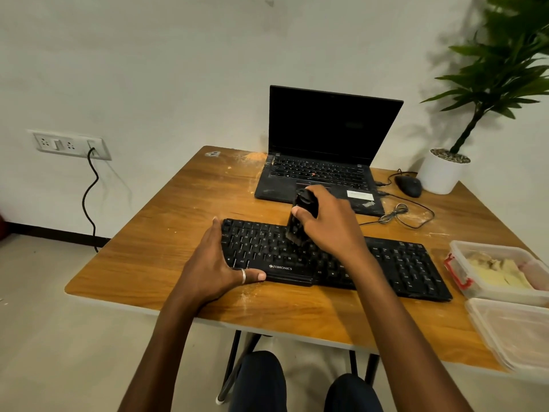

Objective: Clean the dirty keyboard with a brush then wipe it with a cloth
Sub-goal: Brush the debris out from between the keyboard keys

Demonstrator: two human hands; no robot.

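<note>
While left hand (214, 263) is pressing spread on the keyboard (401, 263) end, right hand (329, 224) is gripping the brush (296, 226), bristles touching keys.

The right hand (326, 224) hides the middle keys of the keyboard (401, 263), and the bristles of the brush (295, 224) are blurred. The right edge cuts off the plant (505, 63) and, at lower right, the plastic container (487, 328).

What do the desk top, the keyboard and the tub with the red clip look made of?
Desk top: wood or wood-look laminate, visible grain, slight sheen. Keyboard: matte black plastic, probably. Tub with the red clip: translucent plastic; contents show through.
</note>
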